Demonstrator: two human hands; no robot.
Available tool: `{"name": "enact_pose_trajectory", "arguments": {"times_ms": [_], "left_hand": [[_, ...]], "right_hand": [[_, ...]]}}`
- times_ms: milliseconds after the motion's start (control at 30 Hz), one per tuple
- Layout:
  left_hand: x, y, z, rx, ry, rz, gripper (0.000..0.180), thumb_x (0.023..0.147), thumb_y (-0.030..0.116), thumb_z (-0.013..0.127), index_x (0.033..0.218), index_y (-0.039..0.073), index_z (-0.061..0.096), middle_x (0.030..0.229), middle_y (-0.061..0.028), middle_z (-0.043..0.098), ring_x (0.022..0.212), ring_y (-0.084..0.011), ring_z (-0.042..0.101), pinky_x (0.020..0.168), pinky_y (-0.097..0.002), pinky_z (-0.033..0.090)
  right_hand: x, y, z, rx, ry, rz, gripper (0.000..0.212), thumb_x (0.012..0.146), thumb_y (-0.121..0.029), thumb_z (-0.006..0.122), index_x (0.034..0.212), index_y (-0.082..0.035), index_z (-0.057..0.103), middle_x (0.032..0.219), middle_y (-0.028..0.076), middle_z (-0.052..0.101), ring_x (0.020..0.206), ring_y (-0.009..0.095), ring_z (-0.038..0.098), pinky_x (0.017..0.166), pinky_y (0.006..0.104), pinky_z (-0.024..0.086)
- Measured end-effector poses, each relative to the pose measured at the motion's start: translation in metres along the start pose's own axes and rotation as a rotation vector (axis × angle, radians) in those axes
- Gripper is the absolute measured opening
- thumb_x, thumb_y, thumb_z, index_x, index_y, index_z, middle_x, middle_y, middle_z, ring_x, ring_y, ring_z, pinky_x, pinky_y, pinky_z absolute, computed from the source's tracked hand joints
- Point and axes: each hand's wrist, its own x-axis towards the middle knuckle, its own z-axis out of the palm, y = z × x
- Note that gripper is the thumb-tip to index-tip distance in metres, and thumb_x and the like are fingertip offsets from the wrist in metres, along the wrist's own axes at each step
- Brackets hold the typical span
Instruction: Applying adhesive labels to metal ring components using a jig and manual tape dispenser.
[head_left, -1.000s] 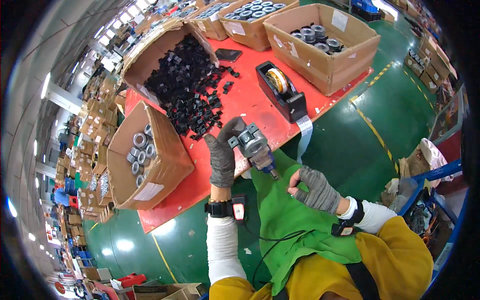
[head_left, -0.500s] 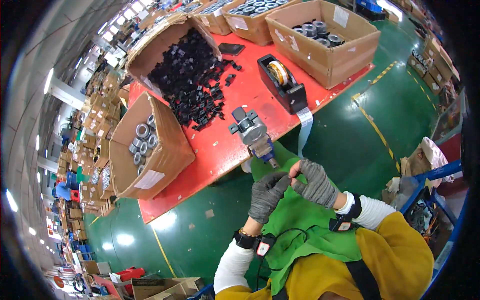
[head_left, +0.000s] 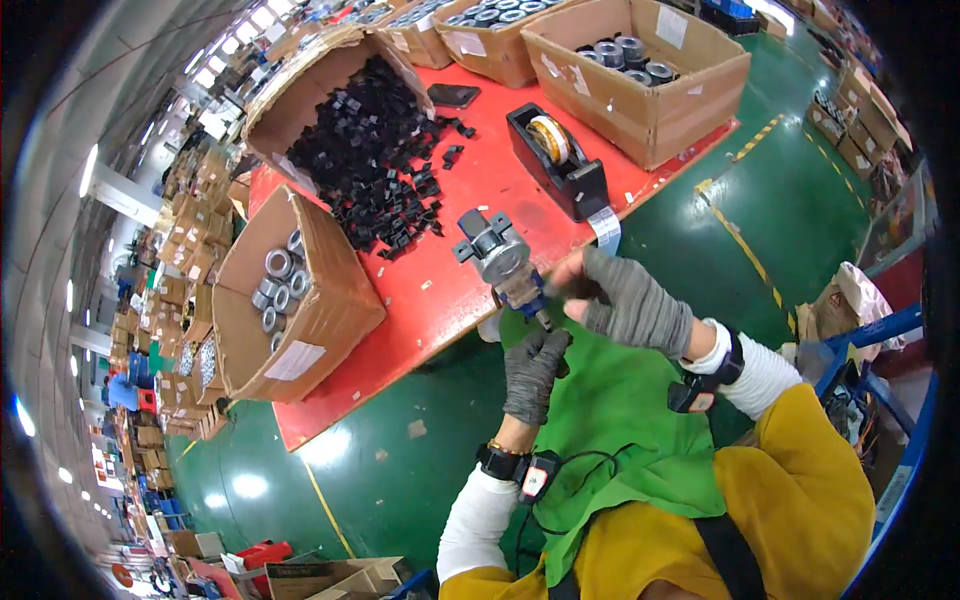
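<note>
At the table's near edge stands a clamp-like device [head_left: 503, 258] with a grey round metal head and a blue lower part. My left hand [head_left: 535, 375], in a dark grey fingerless glove, is just below its lower tip. The left fingers are pressed together; whatever they hold is too dark and small to name. My right hand [head_left: 632, 305], gloved alike, is raised beside the device's blue part. Its thumb and forefinger are apart and slightly blurred, with nothing visible between them. Behind it, a black tape dispenser [head_left: 575, 180] carries a roll, and a pale strip [head_left: 605, 228] hangs from its front.
The red table [head_left: 470, 150] holds a tipped carton [head_left: 270, 110] spilling small black clips [head_left: 370, 160]. A carton [head_left: 340, 335] of grey metal rings stands at left, another carton [head_left: 660, 120] of rings at far right. A blue metal frame [head_left: 870, 340] is at my right.
My hands have parted. The right has risen toward the device and its thumb and forefinger have spread; the left has dropped slightly. The view has shifted a little.
</note>
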Motion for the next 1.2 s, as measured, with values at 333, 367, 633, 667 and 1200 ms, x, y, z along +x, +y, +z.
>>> {"name": "enact_pose_trajectory", "arguments": {"times_ms": [333, 367, 633, 667, 1200], "left_hand": [[0.002, -0.002, -0.001, -0.096, -0.1, -0.071, 0.03, 0.083, 0.027, 0.058, 0.074, 0.0, 0.063, 0.053, -0.004, 0.053, 0.046, -0.0113, 0.048, 0.046, -0.0245, 0.035], [0.002, -0.001, -0.002, -0.093, -0.103, -0.077, 0.03, 0.083, 0.027, 0.058, 0.074, 0.0, 0.063, 0.053, -0.004, 0.053, 0.046, -0.0113, 0.048, 0.046, -0.0245, 0.035], [0.004, 0.02, -0.038, 0.108, -0.413, -0.036, 0.026, 0.084, 0.025, 0.056, 0.078, 0.001, 0.062, 0.065, -0.0066, 0.059, 0.06, -0.0147, 0.055, 0.059, -0.025, 0.042], [0.009, 0.026, -0.051, 0.11, -0.416, -0.039, 0.026, 0.084, 0.025, 0.056, 0.078, 0.001, 0.062, 0.065, -0.0066, 0.059, 0.06, -0.0147, 0.055, 0.059, -0.025, 0.042], [0.122, 0.1, -0.092, 0.157, -0.363, 0.239, 0.021, 0.087, 0.019, 0.054, 0.096, 0.001, 0.06, 0.092, -0.0026, 0.061, 0.087, -0.0127, 0.053, 0.08, -0.0267, 0.041]], "right_hand": [[0.032, 0.025, 0.021, 0.847, -0.053, 0.167, 0.078, 0.083, -0.017, 0.059, 0.139, -0.007, 0.006, 0.109, 0.02, 0.055, 0.097, 0.027, 0.058, 0.086, 0.0359, 0.045], [0.033, 0.024, 0.023, 0.85, -0.048, 0.171, 0.078, 0.083, -0.017, 0.059, 0.139, -0.007, 0.006, 0.109, 0.02, 0.055, 0.097, 0.027, 0.058, 0.086, 0.0359, 0.045], [0.026, 0.007, 0.059, 1.516, 0.051, 0.137, 0.08, 0.076, -0.004, 0.057, 0.14, -0.016, 0.011, 0.124, 0.016, 0.041, 0.113, 0.025, 0.046, 0.094, 0.0403, 0.04], [0.027, 0.007, 0.065, 1.656, 0.079, 0.087, 0.081, 0.077, -0.001, 0.055, 0.141, -0.018, 0.008, 0.124, 0.015, 0.041, 0.113, 0.026, 0.046, 0.094, 0.0434, 0.041], [0.038, 0.001, 0.068, 1.621, 0.099, 0.17, 0.084, 0.075, -0.009, 0.056, 0.141, -0.029, 0.008, 0.131, 0.011, 0.035, 0.102, 0.026, 0.055, 0.087, 0.0392, 0.044]]}}
